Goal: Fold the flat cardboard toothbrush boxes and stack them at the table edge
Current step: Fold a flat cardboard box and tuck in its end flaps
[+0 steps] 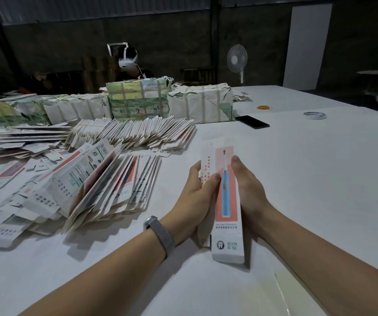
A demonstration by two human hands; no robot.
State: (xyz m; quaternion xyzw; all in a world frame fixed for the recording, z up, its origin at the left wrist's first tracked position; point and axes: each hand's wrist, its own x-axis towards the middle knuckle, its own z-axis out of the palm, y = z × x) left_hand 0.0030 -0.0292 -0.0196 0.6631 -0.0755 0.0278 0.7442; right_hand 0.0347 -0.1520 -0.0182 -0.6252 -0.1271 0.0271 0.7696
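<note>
Partly, both hands [197, 197] hide the toothbrush box [227, 201].

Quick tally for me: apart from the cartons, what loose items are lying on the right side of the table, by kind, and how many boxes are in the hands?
Box held in both hands: 1
Black phone: 1
Tape roll: 1
Bunch of orange rubber bands: 1
Total: 4

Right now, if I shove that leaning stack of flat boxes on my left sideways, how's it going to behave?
The leaning stack of flat boxes would probably slide apart rather than move as one: its pieces already fan out and tilt. Each piece looks like thin printed card, so likely light and bendy. The card looks smooth on the white table, so expect slipping and toppling toward the loose flats beside it.
</note>
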